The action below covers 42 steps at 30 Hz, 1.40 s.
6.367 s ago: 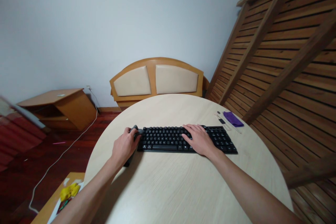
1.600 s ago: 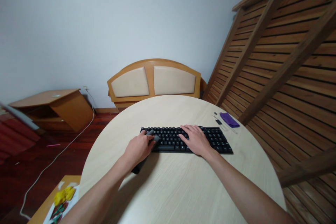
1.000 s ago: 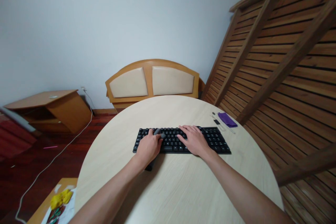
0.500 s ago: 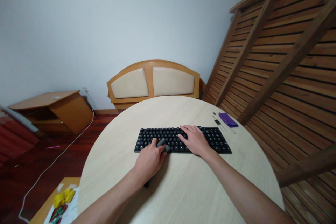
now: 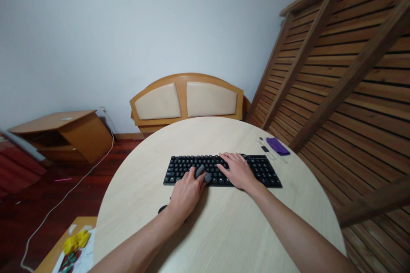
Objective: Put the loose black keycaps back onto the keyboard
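A black keyboard (image 5: 185,164) lies on the round pale wooden table (image 5: 221,230). My left hand (image 5: 185,192) is over its lower left part, fingers curled and closed. Two soft grey, cloth-like ends (image 5: 207,178) poke out between those fingers, against the keys; the rest is hidden in the hand. Part of a black object (image 5: 162,209) shows beside my left wrist, mostly covered by the arm, and I cannot make out its kind. My right hand (image 5: 237,170) rests flat on the keyboard, right of its middle, fingers stretched and gripping nothing.
A folded purple cloth (image 5: 278,146) and a thin cord with a small black tag (image 5: 265,149) lie at the table's right edge. Wooden slats (image 5: 320,106) rise on the right. A padded headboard (image 5: 211,99) stands behind. Low left: a yellow bundle (image 5: 76,242).
My left hand has slid slightly right along the keys with the grey ends. More of the black object now shows left of the wrist. My right hand and the keyboard stay put.
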Motion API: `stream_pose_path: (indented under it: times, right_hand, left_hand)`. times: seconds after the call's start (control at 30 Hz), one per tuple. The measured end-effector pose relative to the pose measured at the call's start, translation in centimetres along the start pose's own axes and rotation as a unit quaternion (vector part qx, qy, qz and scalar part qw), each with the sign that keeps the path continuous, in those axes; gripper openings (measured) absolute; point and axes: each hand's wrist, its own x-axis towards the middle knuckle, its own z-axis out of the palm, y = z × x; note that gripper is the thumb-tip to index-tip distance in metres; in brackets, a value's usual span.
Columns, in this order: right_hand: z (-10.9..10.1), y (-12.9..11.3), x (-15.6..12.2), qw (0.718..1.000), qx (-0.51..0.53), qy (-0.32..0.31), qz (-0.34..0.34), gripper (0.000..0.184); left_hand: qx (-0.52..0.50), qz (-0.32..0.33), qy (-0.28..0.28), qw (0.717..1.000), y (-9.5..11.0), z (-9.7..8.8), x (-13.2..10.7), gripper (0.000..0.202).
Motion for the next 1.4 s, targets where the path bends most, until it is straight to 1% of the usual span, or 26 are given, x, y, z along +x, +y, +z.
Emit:
stream_pose_path:
  times: [0.3, 0.53, 0.63, 0.73, 0.8, 0.87, 0.93, 1.0, 1.07, 1.13, 1.2, 1.23, 1.3, 1.4]
  right_hand:
    - [0.1, 0.1, 0.1, 1.0, -0.001, -0.003, -0.001, 0.046]
    - [0.1, 0.1, 0.0, 1.0, 0.0, -0.005, 0.003, 0.047]
    - [0.1, 0.1, 0.1, 1.0, 0.0, -0.004, 0.003, 0.047]
    - [0.1, 0.1, 0.1, 1.0, 0.0, -0.006, 0.005, 0.046]
    - [0.1, 0.0, 0.1, 1.0, 0.0, -0.005, 0.007, 0.046]
    - [0.1, 0.0, 0.1, 1.0, 0.0, -0.005, 0.009, 0.046]
    - [0.1, -0.1, 0.1, 1.0, 0.0, -0.006, 0.01, 0.046]
    - [0.0, -0.2, 0.1, 1.0, 0.001, -0.006, 0.01, 0.046]
    - [0.0, -0.2, 0.1, 1.0, 0.001, -0.006, 0.011, 0.046]
    - [0.0, -0.2, 0.1, 1.0, 0.002, -0.005, 0.01, 0.045]
    - [0.0, -0.2, 0.1, 1.0, 0.004, -0.003, 0.007, 0.045]
    - [0.0, -0.1, 0.1, 1.0, 0.005, -0.003, 0.005, 0.045]
    - [0.0, -0.1, 0.1, 1.0, 0.007, -0.004, 0.004, 0.045]
    - [0.0, -0.1, 0.1, 1.0, 0.01, -0.004, 0.003, 0.045]
  left_hand:
    - [0.016, -0.095, -0.024, 0.995, -5.3, -0.3, -2.3, 0.038]
    - [0.039, -0.132, -0.024, 0.99, -7.8, -0.2, -3.5, 0.039]
    - [0.052, -0.154, -0.024, 0.986, -9.2, -0.2, -3.9, 0.039]
    - [0.074, -0.183, -0.034, 0.98, -10.8, -0.7, -4.0, 0.039]
    - [0.084, -0.201, -0.041, 0.975, -11.3, -1.3, -3.7, 0.039]
    - [0.083, -0.208, -0.03, 0.974, -11.0, -2.1, -3.0, 0.038]
    - [0.071, -0.197, -0.003, 0.978, -9.5, -2.9, -1.9, 0.037]
    - [0.048, -0.167, 0.014, 0.985, -7.2, -3.3, -0.5, 0.037]
    - [0.025, -0.126, 0.013, 0.992, -4.5, -3.3, 0.8, 0.036]
    - [0.005, -0.085, 0.016, 0.996, -2.0, -2.8, 1.9, 0.034]
    - [-0.006, -0.05, 0.024, 0.998, 0.0, -2.0, 2.6, 0.033]
    - [-0.007, -0.038, 0.016, 0.999, 0.6, -1.6, 2.8, 0.033]
    - [-0.001, -0.037, 0.001, 0.999, 1.2, -0.8, 3.1, 0.033]
    - [0.009, -0.053, -0.006, 0.999, 0.7, -0.2, 3.1, 0.035]
